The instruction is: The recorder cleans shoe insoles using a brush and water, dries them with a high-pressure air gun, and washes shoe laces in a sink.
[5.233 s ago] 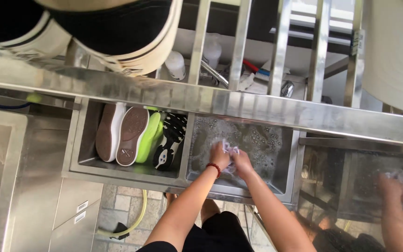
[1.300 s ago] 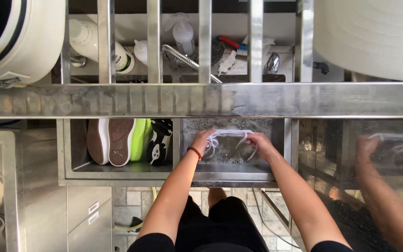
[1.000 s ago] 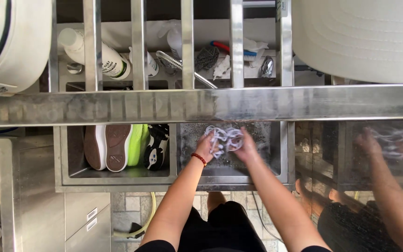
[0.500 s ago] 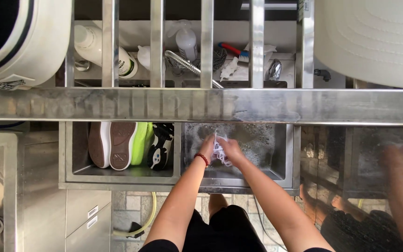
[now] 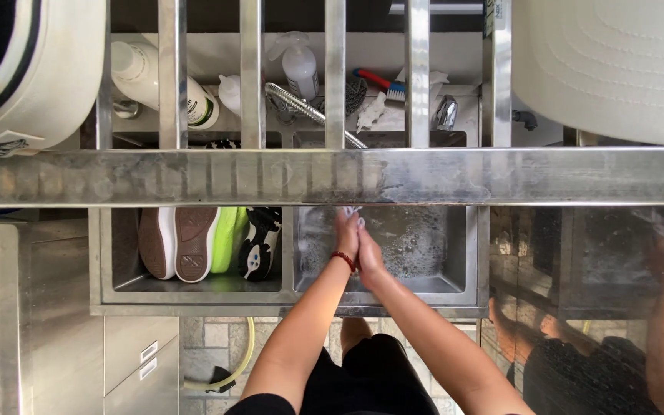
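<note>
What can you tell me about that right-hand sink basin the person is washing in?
The right basin is a rectangular tub of brushed stainless steel, holding foamy, soapy water. A steel divider separates it from the left basin, where shoes stand on edge. The left hand and right hand press together over it around something white. A steel rail hides its back edge.

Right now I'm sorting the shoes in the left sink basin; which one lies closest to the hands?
The black-and-white sneaker, rightmost in the row, against the divider beside the soapy basin. The lime-green shoe and brown-soled shoes lie farther left.

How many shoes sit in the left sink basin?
4, standing on edge side by side: white shoe, brown-soled shoe, neon-green shoe, black-and-white shoe. The steel bar may hide more.
</note>
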